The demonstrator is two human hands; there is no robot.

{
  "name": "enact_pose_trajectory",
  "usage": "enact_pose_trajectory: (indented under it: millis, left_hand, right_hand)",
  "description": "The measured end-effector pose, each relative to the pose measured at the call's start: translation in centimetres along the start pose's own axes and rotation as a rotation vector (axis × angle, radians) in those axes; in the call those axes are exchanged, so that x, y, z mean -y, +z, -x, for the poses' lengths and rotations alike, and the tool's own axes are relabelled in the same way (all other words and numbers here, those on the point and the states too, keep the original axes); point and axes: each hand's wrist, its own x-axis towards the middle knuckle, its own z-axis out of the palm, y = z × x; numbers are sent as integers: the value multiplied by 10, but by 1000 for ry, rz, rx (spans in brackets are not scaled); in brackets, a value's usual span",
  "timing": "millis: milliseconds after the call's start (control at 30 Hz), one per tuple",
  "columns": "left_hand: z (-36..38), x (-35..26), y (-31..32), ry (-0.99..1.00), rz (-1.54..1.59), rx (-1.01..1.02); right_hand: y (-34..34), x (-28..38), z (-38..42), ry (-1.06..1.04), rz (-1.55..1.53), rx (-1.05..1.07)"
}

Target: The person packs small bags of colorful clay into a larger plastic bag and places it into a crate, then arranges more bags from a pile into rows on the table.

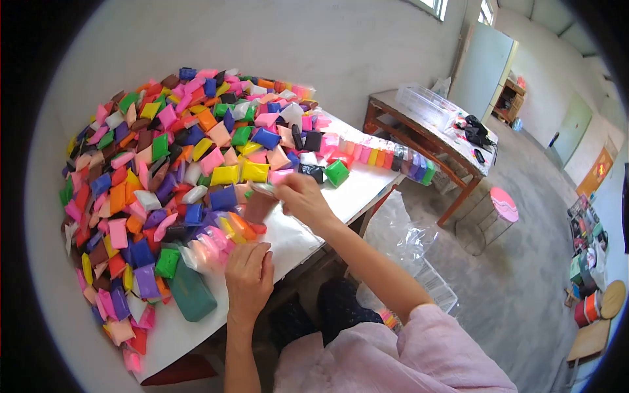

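A brown packet [258, 208] is pinched in the fingers of my right hand [305, 200], held just above the table at the edge of the pile. My left hand [249, 278] is lower and nearer to me, its fingers curled against a clear plastic bag [211, 247]; the fingertips are partly hidden. Pink, yellow, orange and red packets show in a row in and by that bag. A dark green box [191, 291] lies left of my left hand, with a green packet [168, 262] resting by its far end.
A large pile of coloured packets [157, 177] covers much of the white table [288, 234]. A row of packets [386, 157] lies along its far right end. Right of me are a plastic bag [400, 229], a white basket [436, 285], a pink stool [504, 204] and a second table [429, 131].
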Motion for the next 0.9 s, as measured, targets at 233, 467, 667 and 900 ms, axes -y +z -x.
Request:
enact_pose_trajectory:
  millis: [233, 467, 667, 900]
  left_hand:
    - [7, -6, 6, -70, -20, 96]
    - [10, -1, 9, -66, 3, 103]
    - [9, -3, 10, -118, -12, 83]
    - [5, -8, 19, -214, -56, 76]
  right_hand:
    - [-28, -24, 34, 255, -10, 25]
    - [-43, -35, 22, 171, 166, -20]
    - [-48, -35, 22, 188, 156, 3]
    - [-33, -58, 15, 37, 345, 27]
